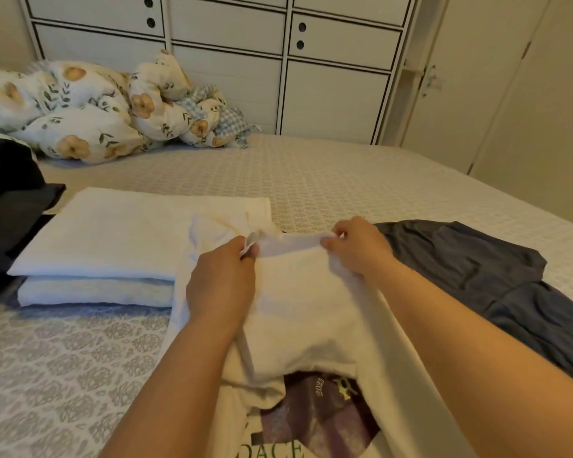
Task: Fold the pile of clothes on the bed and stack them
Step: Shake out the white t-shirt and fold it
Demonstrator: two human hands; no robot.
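A cream T-shirt (311, 312) with a dark printed picture lies loosely bunched on the bed in front of me. My left hand (222, 282) pinches the left side of its neckline. My right hand (358, 249) pinches the right side, and the collar is stretched between them. To the left sits a stack of folded white clothes (119, 239) on top of a blue piece. A dark blue-grey garment (497, 285) lies unfolded on the right, partly under my right forearm.
Dark folded clothing (10, 200) sits at the left edge. A floral duvet (96, 107) is heaped at the head of the patterned bedspread (311, 173). White cabinets (232, 61) stand behind the bed, and a door (526, 94) is on the right.
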